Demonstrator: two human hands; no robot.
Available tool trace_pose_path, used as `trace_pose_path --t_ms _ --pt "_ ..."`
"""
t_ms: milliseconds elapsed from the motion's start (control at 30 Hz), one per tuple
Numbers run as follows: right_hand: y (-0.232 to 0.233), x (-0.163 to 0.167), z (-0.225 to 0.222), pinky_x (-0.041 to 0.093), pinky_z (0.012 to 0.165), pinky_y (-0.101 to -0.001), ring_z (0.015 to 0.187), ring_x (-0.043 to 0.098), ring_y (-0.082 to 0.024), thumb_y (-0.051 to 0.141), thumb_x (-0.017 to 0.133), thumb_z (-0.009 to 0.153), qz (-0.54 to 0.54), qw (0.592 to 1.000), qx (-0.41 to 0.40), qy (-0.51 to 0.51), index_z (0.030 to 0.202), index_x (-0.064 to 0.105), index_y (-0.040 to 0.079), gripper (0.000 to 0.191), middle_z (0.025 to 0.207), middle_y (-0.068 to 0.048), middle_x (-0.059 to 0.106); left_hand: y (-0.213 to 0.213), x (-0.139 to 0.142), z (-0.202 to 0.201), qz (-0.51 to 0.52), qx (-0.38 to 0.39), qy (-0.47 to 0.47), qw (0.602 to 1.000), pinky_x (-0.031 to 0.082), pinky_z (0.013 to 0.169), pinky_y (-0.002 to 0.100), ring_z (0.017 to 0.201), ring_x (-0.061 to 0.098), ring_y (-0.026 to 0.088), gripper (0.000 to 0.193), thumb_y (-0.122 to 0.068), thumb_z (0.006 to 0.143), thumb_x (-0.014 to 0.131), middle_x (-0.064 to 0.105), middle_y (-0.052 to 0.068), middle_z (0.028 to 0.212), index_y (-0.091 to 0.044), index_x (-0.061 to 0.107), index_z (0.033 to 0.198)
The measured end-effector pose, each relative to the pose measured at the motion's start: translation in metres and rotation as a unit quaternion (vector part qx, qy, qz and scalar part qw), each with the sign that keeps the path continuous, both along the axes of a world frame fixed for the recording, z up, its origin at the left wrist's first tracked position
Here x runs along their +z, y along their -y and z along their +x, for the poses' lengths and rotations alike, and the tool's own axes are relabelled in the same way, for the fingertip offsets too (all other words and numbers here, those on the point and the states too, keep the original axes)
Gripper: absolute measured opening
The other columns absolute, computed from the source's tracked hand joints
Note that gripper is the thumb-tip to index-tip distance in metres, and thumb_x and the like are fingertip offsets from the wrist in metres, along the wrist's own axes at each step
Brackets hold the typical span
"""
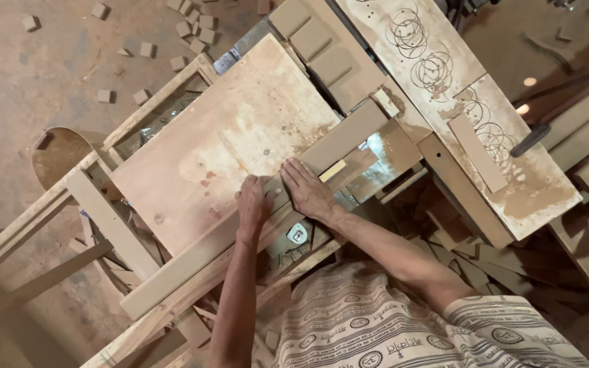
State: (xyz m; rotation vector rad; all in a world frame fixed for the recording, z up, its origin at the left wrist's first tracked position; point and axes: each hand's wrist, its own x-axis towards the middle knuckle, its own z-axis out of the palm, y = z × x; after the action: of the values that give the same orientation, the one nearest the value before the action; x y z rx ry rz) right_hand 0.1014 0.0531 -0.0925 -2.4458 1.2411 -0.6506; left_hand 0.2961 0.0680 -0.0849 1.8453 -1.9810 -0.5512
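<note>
Strip: a long wooden strip [253, 228] lies slantwise along the near edge of the board [226, 143].
Left hand: the left hand [253, 204] presses flat on the strip, fingers spread, gripping nothing.
Right hand: the right hand [308, 191] lies flat on the strip just beside the left, palm down, nothing clasped.
Offcuts: small blocks [195, 31] lie on the floor, well beyond the board.

- Left hand [253, 204] and right hand [306, 191] pressed flat, side by side, on long board [240, 235] at worktop's [226, 136] near edge.
- Small wood blocks [192, 31] scattered on floor [28, 82] beyond far corner.
</note>
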Motion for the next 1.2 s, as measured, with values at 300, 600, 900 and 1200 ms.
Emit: trace_pose_path --t_ms 300,600,900,1200 --pt "0.015 0.014 0.001 0.03 0.123 -0.0484 0.147 0.038 -0.039 0.004 0.061 0.082 0.034 0.999 0.017 -0.007 0.141 0.05 -0.013 0.063 0.151 -0.027 0.047 0.02 0.0 -0.017 -0.021 0.014 0.016 1.0 0.048 0.086 0.051 0.101 0.063 0.036 0.03 -0.012 0.08 0.072 0.063 0.012 0.104 -0.011 0.07 0.109" --pt "0.139 0.019 0.077 0.033 0.124 -0.0487 0.145 0.042 -0.04 0.006 0.06 0.091 -0.004 1.0 0.009 0.013 0.138 0.054 -0.01 0.051 0.148 -0.026 0.051 0.147 0.006 0.057 -0.045 -0.014 0.064 0.997 0.052 0.079 0.052 0.095 0.063 0.039 0.026 -0.02 0.083 0.073 0.063 0.016 0.1 -0.009 0.069 0.106" --pt "0.086 0.021 0.057 0.031 0.124 -0.0484 0.145 0.043 -0.04 0.005 0.059 0.088 -0.027 1.0 -0.002 -0.005 0.139 0.053 -0.009 0.054 0.148 -0.025 0.052 0.102 0.008 0.043 -0.021 -0.035 0.037 0.998 0.053 0.081 0.05 0.098 0.064 0.04 0.036 -0.024 0.079 0.077 0.066 0.018 0.103 -0.011 0.071 0.112" --pt "-0.002 0.007 0.002 0.032 0.123 -0.048 0.145 0.042 -0.038 0.003 0.062 0.077 0.006 1.0 0.011 -0.004 0.141 0.051 -0.009 0.066 0.15 -0.024 0.049 -0.03 0.011 0.046 0.012 0.017 0.011 1.0 0.046 0.085 0.055 0.1 0.063 0.037 0.039 -0.022 0.081 0.078 0.065 0.015 0.104 -0.008 0.067 0.115"
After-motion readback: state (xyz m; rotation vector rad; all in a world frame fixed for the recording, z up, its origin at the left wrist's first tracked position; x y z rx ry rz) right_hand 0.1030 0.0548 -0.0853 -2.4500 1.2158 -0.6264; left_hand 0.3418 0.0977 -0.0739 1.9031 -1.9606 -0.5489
